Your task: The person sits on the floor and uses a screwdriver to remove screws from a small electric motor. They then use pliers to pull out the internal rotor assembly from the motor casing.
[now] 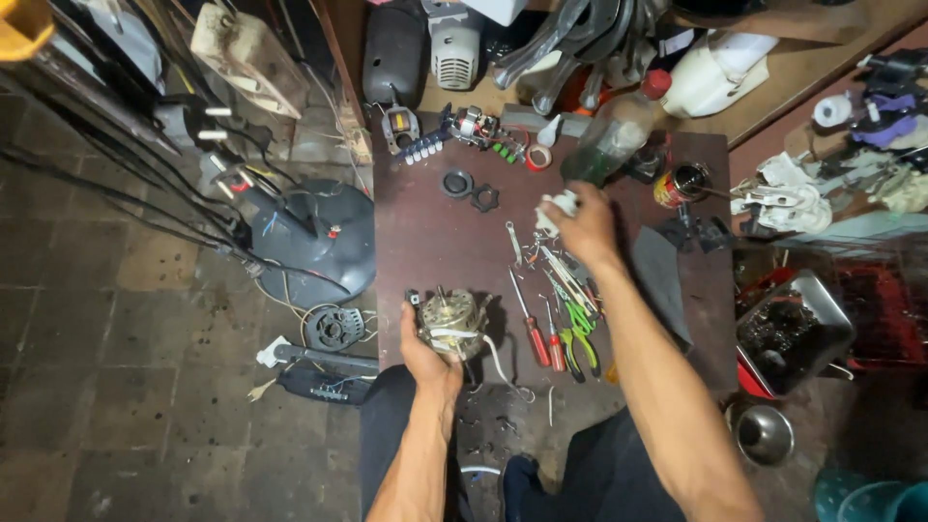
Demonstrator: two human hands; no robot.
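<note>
While the left hand grips a small electric motor at the near edge of the dark table, its fingers closed around the motor's housing, the right hand reaches farther out over the table and is closed on a small white object, too small to identify. The motor sits upright in the grasp, with its shaft pointing up and pale wires trailing off toward the person's lap. The two hands are well apart. Between them lies a scatter of tools: red-handled screwdrivers and green-handled pliers, lying just beside the right forearm. A green-tinted plastic bottle with a red cap leans just beyond the right hand. A black ring rests farther up the table. On the floor to the left stands a grey fan base with loose wires.
</note>
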